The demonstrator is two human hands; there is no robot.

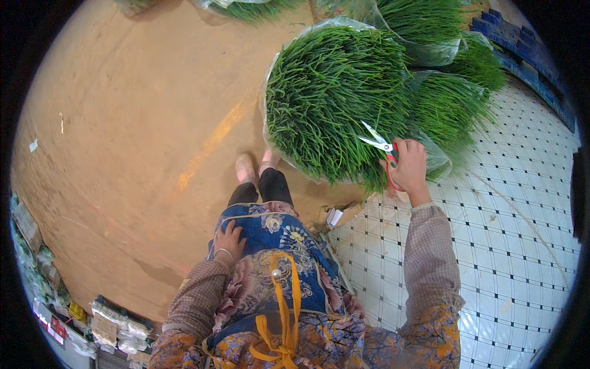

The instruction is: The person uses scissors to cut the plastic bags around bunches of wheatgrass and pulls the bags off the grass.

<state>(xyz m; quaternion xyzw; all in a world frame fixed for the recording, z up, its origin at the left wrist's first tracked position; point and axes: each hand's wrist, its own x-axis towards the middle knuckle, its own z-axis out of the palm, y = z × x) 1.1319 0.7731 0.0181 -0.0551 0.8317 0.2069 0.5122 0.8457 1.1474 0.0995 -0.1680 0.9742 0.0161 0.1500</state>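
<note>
My right hand (410, 165) grips a pair of scissors (384, 145) with red handles. The scissor blades are spread and point to the upper left, over the near right edge of a big bundle of long thin green stalks, which look like chives (335, 98). Clear plastic (268, 92) wraps this bundle, with the stalk tops facing up. On my lap, my left hand (228, 242) lies against the blue flowered apron (270, 230) with its fingers apart and nothing in them.
More wrapped green bundles (445, 101) stand against the big one on the right and behind. White dotted sheeting (491, 246) covers the right side; brown floor (141, 123) spreads left. A blue slatted piece (522, 58) is far right. Packed goods (117, 326) line the lower left.
</note>
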